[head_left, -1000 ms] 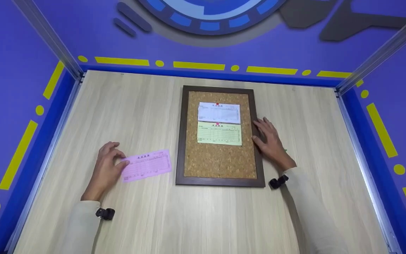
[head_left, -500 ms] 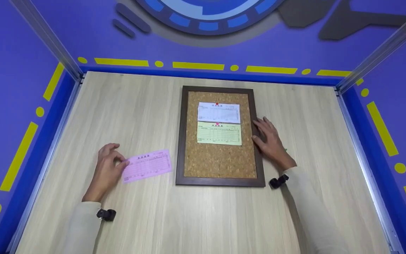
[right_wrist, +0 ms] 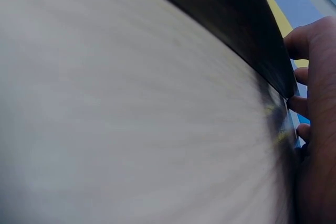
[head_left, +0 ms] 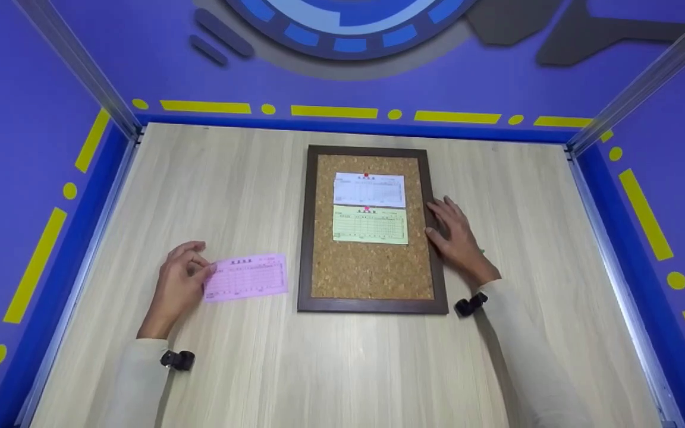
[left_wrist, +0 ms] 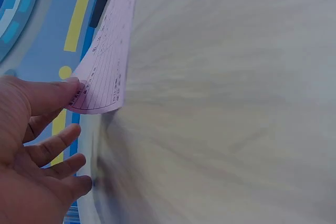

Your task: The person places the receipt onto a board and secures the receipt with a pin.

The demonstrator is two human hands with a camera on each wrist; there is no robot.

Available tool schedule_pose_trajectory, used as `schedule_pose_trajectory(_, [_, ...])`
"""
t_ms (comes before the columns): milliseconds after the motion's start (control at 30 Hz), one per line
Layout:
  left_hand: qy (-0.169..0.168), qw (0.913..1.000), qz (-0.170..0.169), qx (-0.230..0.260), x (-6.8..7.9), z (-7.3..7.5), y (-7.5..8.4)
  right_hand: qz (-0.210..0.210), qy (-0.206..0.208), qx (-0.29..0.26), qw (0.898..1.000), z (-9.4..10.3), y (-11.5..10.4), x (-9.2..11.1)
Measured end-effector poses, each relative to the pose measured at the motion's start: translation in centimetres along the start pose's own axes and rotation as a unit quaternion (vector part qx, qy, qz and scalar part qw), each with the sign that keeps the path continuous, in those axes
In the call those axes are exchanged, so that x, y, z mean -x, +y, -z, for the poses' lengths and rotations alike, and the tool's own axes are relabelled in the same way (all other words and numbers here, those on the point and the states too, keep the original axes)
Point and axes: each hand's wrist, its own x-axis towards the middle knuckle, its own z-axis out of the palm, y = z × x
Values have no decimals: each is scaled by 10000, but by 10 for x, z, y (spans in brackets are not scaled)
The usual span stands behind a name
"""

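In the head view my left hand [head_left: 179, 282] pinches the left edge of a pink paper form [head_left: 246, 278] between thumb and index finger. The left wrist view shows the form [left_wrist: 107, 56] bowed up at the pinched corner, the other fingers spread below. A dark-framed corkboard [head_left: 372, 270] lies to its right. On the cork are a white form [head_left: 369, 191] and, just below it, a green form [head_left: 370, 227], with a red pin [head_left: 366, 175] and a pink pin [head_left: 367, 208] at their top edges. My right hand [head_left: 458, 241] rests its fingertips against the board's right side, fingers relaxed.
The board lies on a pale wood-grain table [head_left: 259, 368]. Blue-purple panels with yellow marks [head_left: 335, 111] stand around the back and sides, joined by metal posts [head_left: 81, 65]. A small green bit [head_left: 482, 251] peeks out beside the right wrist.
The pink form has turned slightly, so its printed lines lie more level, and its right end sits a little lower. The right hand and the corkboard have stayed put.
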Motion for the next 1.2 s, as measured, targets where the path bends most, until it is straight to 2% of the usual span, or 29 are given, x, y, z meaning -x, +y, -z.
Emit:
schedule_pose_trajectory(400, [-172, 9969, -59, 760, -7, 3, 17, -154, -91, 58, 9998, 0, -2, -2])
schedule_pose_trajectory(733, [-337, 9946, -109, 978, -10, 2, 28, -214, -84, 48, 9997, -1, 1, 1])
schedule_pose_trajectory(1200, [-267, 9922, -296, 1184, -11, 6, 43, -237, -116, 132, 9996, 0, -2, -1])
